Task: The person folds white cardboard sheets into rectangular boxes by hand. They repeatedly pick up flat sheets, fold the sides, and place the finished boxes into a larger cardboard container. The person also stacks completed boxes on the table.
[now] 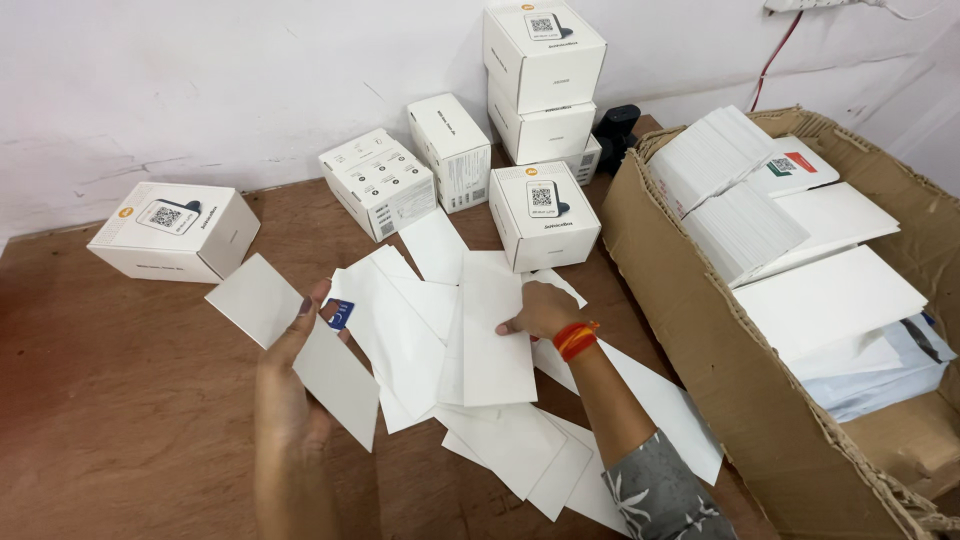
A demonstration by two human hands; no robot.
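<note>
1. White paper sheets [420, 330] lie scattered, overlapping, on the brown wooden table [120, 400].
2. Right hand [540, 310]: fingers pressed flat on one upright sheet [497, 340] mid-pile; red bangles at wrist.
3. Left hand [290, 390]: pinching a long white sheet [300, 345], lifted slightly at the pile's left edge.
4. White boxes [545, 215] stand behind the pile.
5. Open cardboard carton [700, 340], right, holds stacked white packs.

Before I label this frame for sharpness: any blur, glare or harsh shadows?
Head view: left hand is motion-blurred; right hand and white boxes are sharp. Light is soft and even; white cards look bright but without glare, shadows faint.
</note>
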